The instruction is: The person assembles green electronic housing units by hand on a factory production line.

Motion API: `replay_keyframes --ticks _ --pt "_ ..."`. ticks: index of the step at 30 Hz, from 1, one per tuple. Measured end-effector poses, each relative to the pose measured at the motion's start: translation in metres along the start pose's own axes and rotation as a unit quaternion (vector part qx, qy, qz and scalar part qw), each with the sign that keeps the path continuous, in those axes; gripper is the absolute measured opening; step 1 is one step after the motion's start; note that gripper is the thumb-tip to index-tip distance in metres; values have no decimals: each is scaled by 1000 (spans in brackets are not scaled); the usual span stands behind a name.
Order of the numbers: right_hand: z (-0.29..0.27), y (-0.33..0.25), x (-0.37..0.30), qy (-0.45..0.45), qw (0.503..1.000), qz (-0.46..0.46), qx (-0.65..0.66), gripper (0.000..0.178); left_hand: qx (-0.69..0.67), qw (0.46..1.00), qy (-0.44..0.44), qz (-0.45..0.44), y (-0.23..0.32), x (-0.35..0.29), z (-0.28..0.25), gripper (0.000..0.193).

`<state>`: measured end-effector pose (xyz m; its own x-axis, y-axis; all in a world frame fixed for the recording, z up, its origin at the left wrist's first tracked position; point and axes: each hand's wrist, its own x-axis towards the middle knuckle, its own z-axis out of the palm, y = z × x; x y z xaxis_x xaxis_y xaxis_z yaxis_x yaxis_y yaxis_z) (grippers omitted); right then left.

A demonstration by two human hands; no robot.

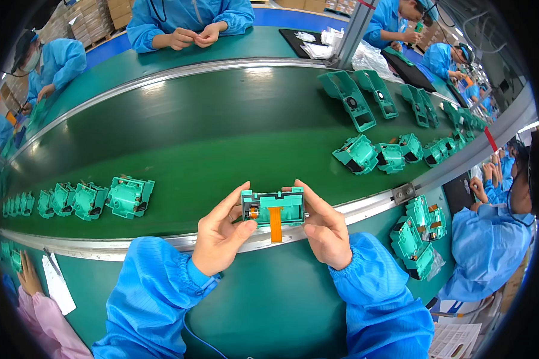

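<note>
1. The left hand grips the left end of a green plastic module, thumb on its front and fingers curled behind.
2. The right hand clasps the right end likewise, so the module sits between both hands.
3. An orange ribbon strip hangs from the module's front.
4. Beyond the hands runs a dark green conveyor belt.
5. Left of the left hand, a row of green assemblies lies on the belt.

Small green plastic module, boxy, held level in the air above the near metal edge of the green conveyor belt. Broad face toward the camera. Orange flat ribbon cable hangs straight down from its middle; a small orange-and-metal part sits at its left end
</note>
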<state>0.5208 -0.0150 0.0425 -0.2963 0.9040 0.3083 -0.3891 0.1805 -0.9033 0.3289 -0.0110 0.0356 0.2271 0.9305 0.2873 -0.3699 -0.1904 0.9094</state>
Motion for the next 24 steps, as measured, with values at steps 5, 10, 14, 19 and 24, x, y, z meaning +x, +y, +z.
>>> replay_keyframes --ticks 5,10,14,19,24 --pt "1 0 0 8 1000 4 6 58 -2 1000 -7 -5 -1 0 -1 55" --pt "8 -3 1 59 998 29 -5 45 -9 999 -13 -28 2 0 0 56" --pt "9 -3 2 59 998 25 -5 44 6 1000 -27 -5 -4 3 -5 52" --pt "8 0 -2 49 993 64 83 39 -154 978 8 -142 2 5 -2 44" --pt "19 -10 -1 80 982 92 141 41 -164 954 -3 -252 7 7 -3 46"
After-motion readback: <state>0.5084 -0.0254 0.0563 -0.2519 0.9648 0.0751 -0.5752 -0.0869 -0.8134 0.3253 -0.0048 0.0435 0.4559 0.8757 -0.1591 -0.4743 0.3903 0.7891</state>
